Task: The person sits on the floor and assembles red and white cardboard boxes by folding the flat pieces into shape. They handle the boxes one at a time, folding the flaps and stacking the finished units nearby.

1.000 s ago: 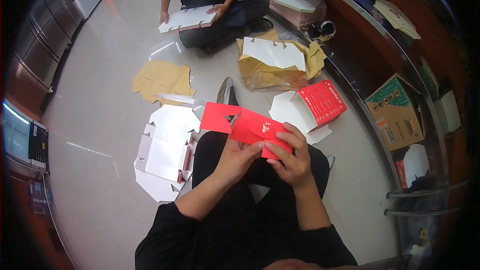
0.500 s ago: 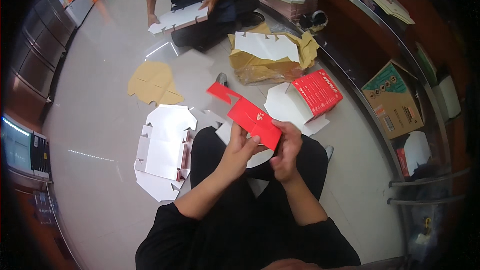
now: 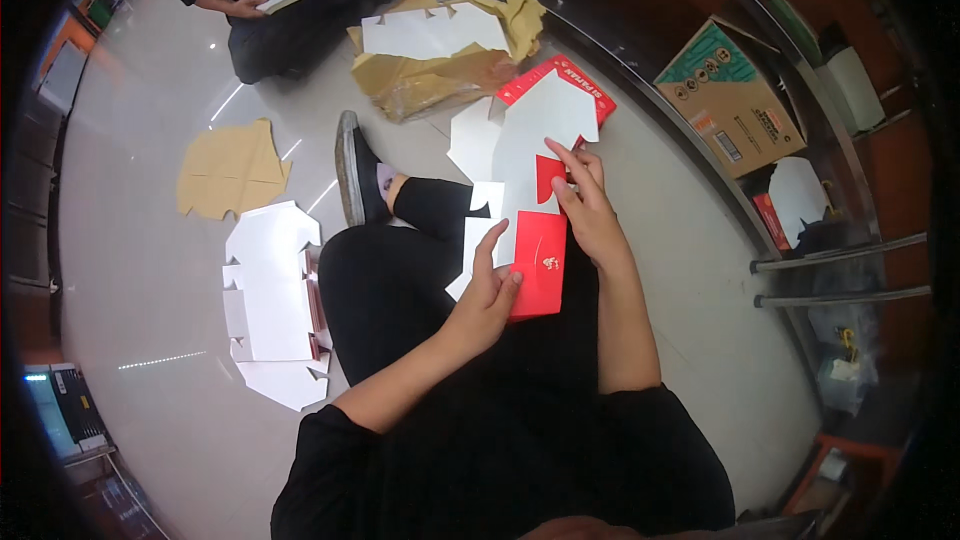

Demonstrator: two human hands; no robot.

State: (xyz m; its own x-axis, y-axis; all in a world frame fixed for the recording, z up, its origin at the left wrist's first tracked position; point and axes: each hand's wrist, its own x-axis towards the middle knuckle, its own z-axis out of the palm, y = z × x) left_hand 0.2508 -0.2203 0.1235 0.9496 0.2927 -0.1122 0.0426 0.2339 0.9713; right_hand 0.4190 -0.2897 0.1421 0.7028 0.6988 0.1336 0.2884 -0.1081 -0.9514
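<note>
1. Surroundings: a stack of flat white box blanks (image 3: pixel 272 305) lies on the floor to my left, with a loose brown paper sheet (image 3: pixel 232 168) beyond it.
2. Ahead of me, crumpled brown wrapping paper (image 3: pixel 440 70) holds another white blank (image 3: pixel 432 32). A red printed pack (image 3: pixel 560 83) sits just behind the piece I hold.
3. To my right, a brown cardboard carton (image 3: pixel 738 100) stands against the shelving base, well apart from my hands.
4. Another person (image 3: pixel 290 0) sits at the top of the view, with a hand resting on a white blank in the lap.
5. My shoe (image 3: pixel 354 170) and black-trousered legs lie under the work; nothing stands between my hands and the piece.
6. Hidden or unclear: the other person is cut off by the frame edge. The shelf contents on the right are dark and bent by the lens. The small mark on the red face is too small to make out.
7. The cardboard blank (image 3: pixel 525 155), white on one face and red on the other, stands over my lap, its white part pointing away from me and its red panel folded toward me.
8. My left hand (image 3: pixel 487 295) is clenched on the lower left edge of the red panel, thumb on top.
9. My right hand (image 3: pixel 588 210) grasps the blank at the fold, fingers pressed on the red notch where white meets red.
</note>
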